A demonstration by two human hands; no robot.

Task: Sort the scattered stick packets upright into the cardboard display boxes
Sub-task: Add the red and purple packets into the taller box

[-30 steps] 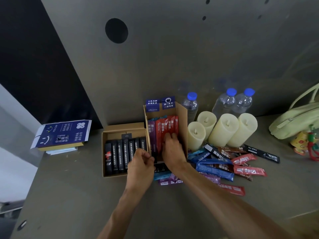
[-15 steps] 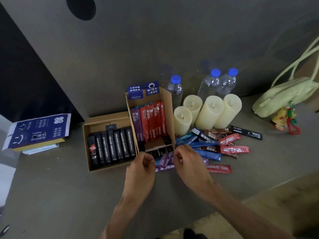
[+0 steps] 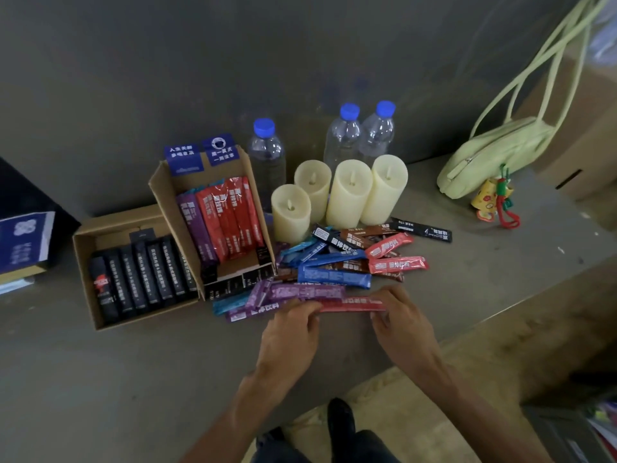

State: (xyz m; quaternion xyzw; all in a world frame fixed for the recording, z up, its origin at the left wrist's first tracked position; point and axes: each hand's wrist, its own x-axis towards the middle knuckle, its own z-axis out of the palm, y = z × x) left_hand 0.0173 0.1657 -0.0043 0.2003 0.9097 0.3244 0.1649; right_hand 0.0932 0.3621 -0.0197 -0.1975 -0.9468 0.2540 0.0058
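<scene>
A red stick packet (image 3: pixel 350 304) lies flat at the near edge of the pile. My left hand (image 3: pixel 291 332) pinches its left end and my right hand (image 3: pixel 402 325) pinches its right end. Behind it lies the scattered pile (image 3: pixel 337 262) of blue, purple, red, brown and black packets. The taller cardboard display box (image 3: pixel 163 195) holds purple and red packets upright. To its left, the low cardboard box (image 3: pixel 83 262) holds several black packets in a row.
Several cream candles (image 3: pixel 347 192) and three blue-capped water bottles (image 3: pixel 267 155) stand behind the pile. A pale green bag (image 3: pixel 494 155) with a charm lies at the right. A blue booklet (image 3: pixel 23 238) sits far left. The table's front edge runs just behind my wrists.
My right hand left the taller box and came back toward me. Both hands moved right to the pile's near edge and took hold of a red packet's ends. The camera tilted down.
</scene>
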